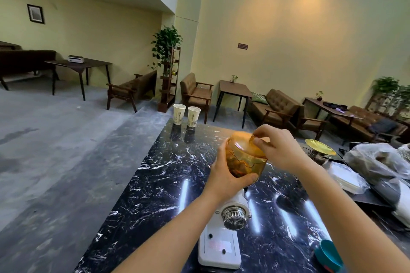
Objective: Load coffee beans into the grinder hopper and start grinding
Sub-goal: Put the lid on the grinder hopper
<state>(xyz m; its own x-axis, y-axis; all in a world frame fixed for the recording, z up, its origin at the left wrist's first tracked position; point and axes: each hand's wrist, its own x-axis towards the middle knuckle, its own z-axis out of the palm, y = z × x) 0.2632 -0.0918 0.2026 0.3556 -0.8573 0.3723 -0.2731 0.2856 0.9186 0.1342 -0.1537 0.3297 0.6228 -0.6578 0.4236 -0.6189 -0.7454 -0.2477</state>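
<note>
already the amber hopper [245, 159] sits on the white grinder [224, 235], mid-counter toward its near edge, with brown beans seemingly inside. left hand [224, 175] is wrapped tight around the hopper wall; right hand [278, 147] pinches the lid [248, 143] at its rim, whether seating or lifting i can't tell. grinding looks unstarted. two paper cups [186, 115] stand at the counter's far edge; one teal cup [328, 255] near the right corner.

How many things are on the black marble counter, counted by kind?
Paper cups: 2
White grinder with amber hopper: 1
Teal lid or scoop at the near edge: 1
Total: 4

The gold dish and plastic bags sit on the table to the right, not counted.
</note>
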